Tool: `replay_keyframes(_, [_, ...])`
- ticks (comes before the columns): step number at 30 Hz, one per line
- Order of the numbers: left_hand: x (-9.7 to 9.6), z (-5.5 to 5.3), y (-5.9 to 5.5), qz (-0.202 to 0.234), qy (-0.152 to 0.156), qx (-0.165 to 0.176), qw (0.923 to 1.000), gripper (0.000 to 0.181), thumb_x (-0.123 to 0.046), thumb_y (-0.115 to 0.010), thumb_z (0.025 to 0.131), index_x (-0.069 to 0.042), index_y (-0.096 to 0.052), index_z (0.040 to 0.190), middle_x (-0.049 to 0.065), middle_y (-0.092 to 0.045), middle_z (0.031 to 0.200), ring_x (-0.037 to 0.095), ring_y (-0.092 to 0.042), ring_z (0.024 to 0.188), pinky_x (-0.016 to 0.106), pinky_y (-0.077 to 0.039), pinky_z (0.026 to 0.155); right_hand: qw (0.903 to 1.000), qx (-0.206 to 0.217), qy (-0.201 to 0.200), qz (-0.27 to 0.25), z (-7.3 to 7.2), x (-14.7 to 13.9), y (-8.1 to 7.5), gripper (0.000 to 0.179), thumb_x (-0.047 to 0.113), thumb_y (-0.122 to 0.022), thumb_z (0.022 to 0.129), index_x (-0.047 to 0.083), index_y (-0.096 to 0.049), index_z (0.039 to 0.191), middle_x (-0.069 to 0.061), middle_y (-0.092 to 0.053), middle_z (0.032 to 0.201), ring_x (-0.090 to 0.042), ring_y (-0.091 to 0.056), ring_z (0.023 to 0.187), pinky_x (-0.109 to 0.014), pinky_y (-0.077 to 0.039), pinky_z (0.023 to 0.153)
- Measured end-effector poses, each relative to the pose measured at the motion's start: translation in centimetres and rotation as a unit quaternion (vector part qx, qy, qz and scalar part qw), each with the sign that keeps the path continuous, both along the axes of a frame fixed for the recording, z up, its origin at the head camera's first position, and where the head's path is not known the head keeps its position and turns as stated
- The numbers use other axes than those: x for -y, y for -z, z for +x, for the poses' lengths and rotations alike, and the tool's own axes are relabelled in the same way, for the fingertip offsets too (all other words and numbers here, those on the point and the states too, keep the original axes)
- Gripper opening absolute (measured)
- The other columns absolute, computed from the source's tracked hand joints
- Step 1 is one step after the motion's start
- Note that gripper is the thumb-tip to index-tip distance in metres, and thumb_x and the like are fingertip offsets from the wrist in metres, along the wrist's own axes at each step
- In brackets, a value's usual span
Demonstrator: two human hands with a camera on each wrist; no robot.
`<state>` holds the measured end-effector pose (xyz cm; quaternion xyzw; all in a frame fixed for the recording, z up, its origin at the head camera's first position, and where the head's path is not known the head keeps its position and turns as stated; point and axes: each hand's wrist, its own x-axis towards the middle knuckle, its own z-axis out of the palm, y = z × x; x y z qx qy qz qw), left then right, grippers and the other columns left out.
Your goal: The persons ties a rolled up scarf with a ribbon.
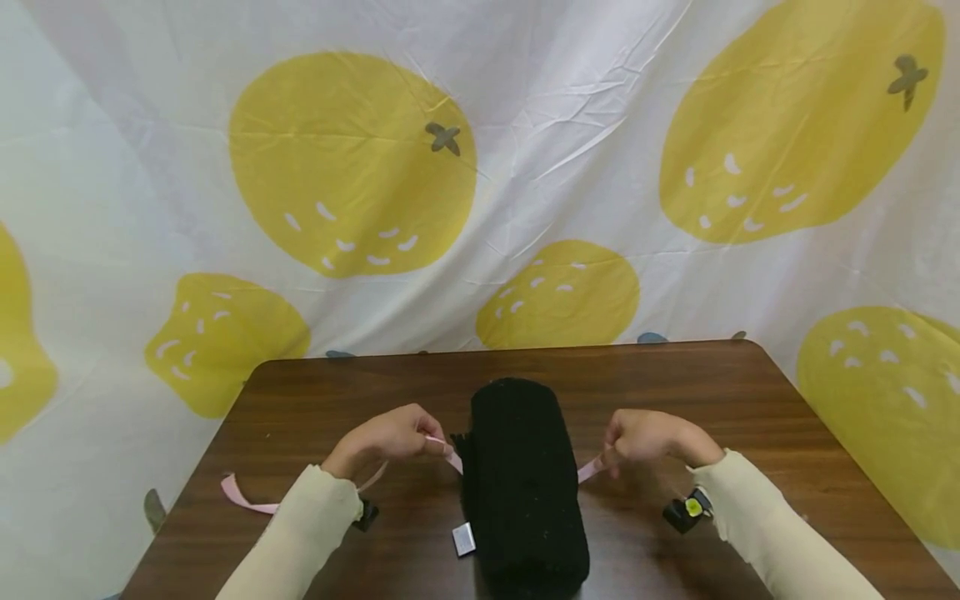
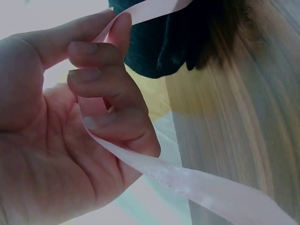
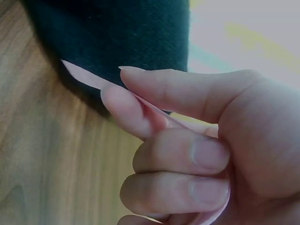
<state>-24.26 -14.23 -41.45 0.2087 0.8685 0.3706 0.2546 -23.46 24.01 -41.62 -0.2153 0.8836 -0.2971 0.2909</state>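
Observation:
A rolled black scarf (image 1: pixel 525 483) with a bit of fringe and a white tag (image 1: pixel 463 539) lies lengthwise on the table. Pink ribbon (image 1: pixel 591 469) comes out from both sides of the roll, its middle hidden by it. To the left of the scarf, my left hand (image 1: pixel 393 433) pinches the ribbon (image 2: pixel 159 9) between thumb and index finger. From there the ribbon runs through the curled fingers, and its tail (image 1: pixel 243 500) trails over the table at left. On the other side my right hand (image 1: pixel 645 437) pinches the ribbon (image 3: pixel 84 76) between thumb and forefinger, other fingers curled in.
The brown wooden table (image 1: pixel 337 383) has rounded far corners. Behind it hangs a white curtain (image 1: pixel 525 167) printed with yellow fruit. A small black device (image 1: pixel 684 512) is strapped at the right wrist, and another (image 1: pixel 366 515) at the left.

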Motion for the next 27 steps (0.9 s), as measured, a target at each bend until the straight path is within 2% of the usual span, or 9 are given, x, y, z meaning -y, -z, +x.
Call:
replay_keyframes(4, [-0.1,0.0,-0.3,0.018,-0.007,0.007,0.9998,0.018,-0.016,-0.068,0.094,-0.006,-0.073,0.08,-0.001,-0.06,0.077,0.013,-0.047,0.073,0.028,-0.04,0.067,0.9995,0.015,-0.01,-0.024,-0.1,-0.3,-0.3,0.021,0.004,-0.063,0.087,0.0,-0.072,0.069,0.006,-0.047,0.056,-0.007,-0.031,0.048,-0.021,-0.025,0.046])
replay_keyframes(7, [-0.2,-0.1,-0.5,0.02,-0.004,-0.004,0.9998,0.02,-0.018,-0.067,0.094,-0.003,-0.073,0.084,-0.003,-0.057,0.073,0.012,-0.046,0.072,0.027,-0.038,0.066,0.9989,0.023,-0.021,-0.036,-0.2,-0.4,-0.6,0.021,-0.004,-0.055,0.082,-0.001,-0.072,0.07,0.003,-0.053,0.061,-0.007,-0.029,0.047,-0.021,-0.024,0.045])
replay_keyframes(10, [-0.2,-0.2,-0.6,0.015,0.002,-0.02,0.9997,0.021,-0.021,-0.067,0.094,-0.002,-0.074,0.086,-0.005,-0.052,0.068,0.011,-0.044,0.069,0.026,-0.037,0.064,0.9984,0.024,-0.036,-0.038,-0.3,-0.5,-0.9,0.023,-0.007,-0.051,0.08,-0.002,-0.072,0.072,0.0,-0.061,0.07,-0.007,-0.03,0.047,-0.021,-0.024,0.044])
replay_keyframes(14, [-0.4,-0.3,-0.8,0.024,0.006,-0.022,0.9995,0.022,-0.022,-0.065,0.095,-0.007,-0.072,0.081,-0.005,-0.045,0.065,0.011,-0.041,0.065,0.027,-0.036,0.061,0.9982,0.019,-0.046,-0.035,-0.4,-0.5,-1.3,0.022,-0.008,-0.049,0.078,-0.005,-0.071,0.074,-0.001,-0.062,0.073,-0.008,-0.03,0.048,-0.021,-0.024,0.044])
replay_keyframes(18, [-0.6,-0.4,-1.0,0.039,0.008,-0.015,0.9991,0.023,-0.024,-0.063,0.097,-0.009,-0.071,0.08,-0.004,-0.045,0.067,0.013,-0.042,0.066,0.028,-0.037,0.063,0.9981,0.023,-0.044,-0.038,-0.4,-0.4,-1.7,0.016,-0.004,-0.056,0.083,-0.006,-0.066,0.071,0.001,-0.057,0.069,-0.008,-0.032,0.05,-0.021,-0.026,0.046])
replay_keyframes(22, [-0.8,-0.5,-1.2,0.048,0.014,-0.011,0.9987,0.023,-0.024,-0.061,0.098,-0.009,-0.071,0.084,-0.004,-0.048,0.071,0.013,-0.044,0.07,0.029,-0.038,0.066,0.9978,0.033,-0.045,-0.036,-0.4,-0.2,-2.0,0.03,0.01,-0.063,0.092,0.001,-0.058,0.064,0.005,-0.048,0.059,-0.008,-0.035,0.05,-0.022,-0.028,0.047])
replay_keyframes(24, [-0.9,-0.6,-1.2,0.054,0.016,-0.003,0.9984,0.022,-0.023,-0.061,0.098,-0.009,-0.071,0.085,-0.004,-0.047,0.068,0.012,-0.043,0.066,0.028,-0.038,0.063,0.9981,0.031,-0.047,-0.028,-0.5,-0.1,-2.1,0.035,0.016,-0.064,0.094,0.007,-0.055,0.062,0.006,-0.042,0.055,-0.008,-0.034,0.049,-0.023,-0.028,0.047])
replay_keyframes(27, [-1.1,-0.7,-1.3,0.066,0.015,0.01,0.9976,0.022,-0.022,-0.061,0.098,-0.008,-0.071,0.085,-0.004,-0.044,0.063,0.011,-0.04,0.058,0.025,-0.035,0.057,0.998,0.03,-0.051,-0.023,-0.6,0.0,-2.2,0.035,0.014,-0.064,0.094,0.008,-0.055,0.06,0.007,-0.042,0.055,-0.009,-0.035,0.05,-0.024,-0.033,0.051])
